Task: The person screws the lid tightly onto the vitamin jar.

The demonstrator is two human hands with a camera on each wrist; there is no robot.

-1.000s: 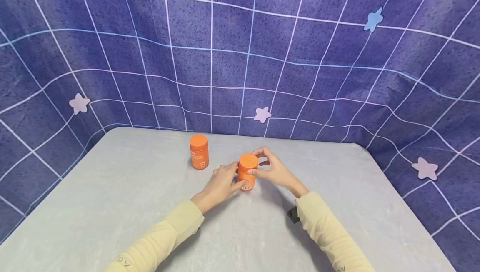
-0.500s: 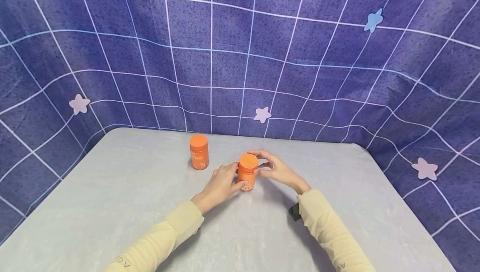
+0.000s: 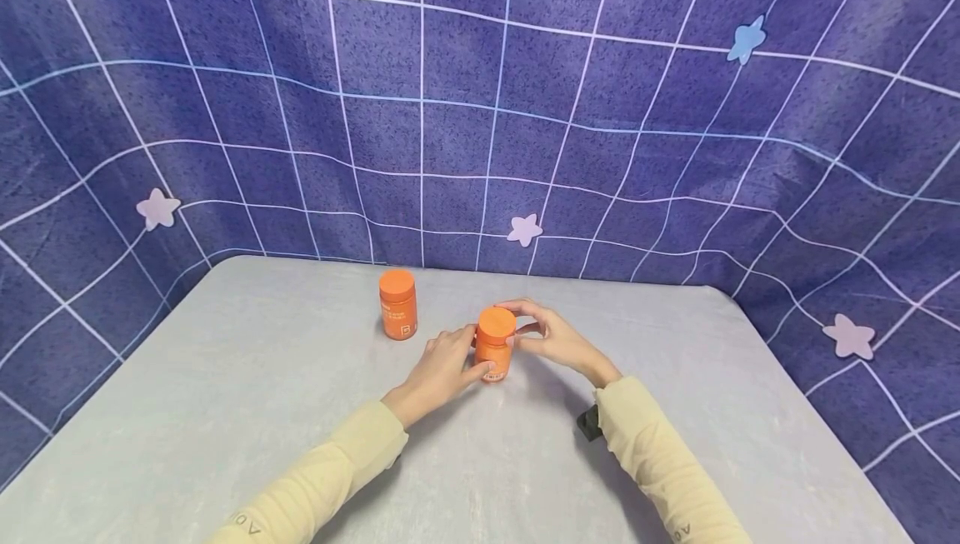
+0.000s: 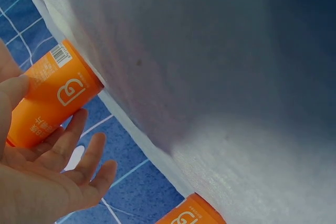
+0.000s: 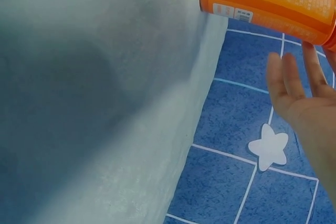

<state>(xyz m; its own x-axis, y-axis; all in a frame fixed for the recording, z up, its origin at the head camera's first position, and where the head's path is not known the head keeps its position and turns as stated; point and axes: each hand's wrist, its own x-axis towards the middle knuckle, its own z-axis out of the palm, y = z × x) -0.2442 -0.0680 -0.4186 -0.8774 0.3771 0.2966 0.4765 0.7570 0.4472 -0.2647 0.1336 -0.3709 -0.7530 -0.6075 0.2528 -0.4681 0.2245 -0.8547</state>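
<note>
An orange bottle (image 3: 492, 356) with a round orange lid (image 3: 497, 323) stands upright on the table between my hands. My left hand (image 3: 441, 367) grips its body low down, thumb on the near side, as the left wrist view also shows around the bottle (image 4: 58, 90). At the lid, my right hand (image 3: 557, 342) pinches the rim, thumb in front and index finger behind. In the right wrist view the other fingers of the right hand (image 5: 310, 98) spread below the bottle (image 5: 273, 3). Part of that grip is cut off by the frame edge.
A second orange bottle (image 3: 399, 307) with its lid on stands upright to the left and behind. The pale grey table (image 3: 262, 394) reaches back to a blue grid-patterned curtain (image 3: 450, 136) with stars. A dark wrist device (image 3: 589, 423) shows below the right sleeve.
My right hand has shifted its fingers around the lid, the thumb moving back from the front toward the right side. The left hand and both bottles stay in place.
</note>
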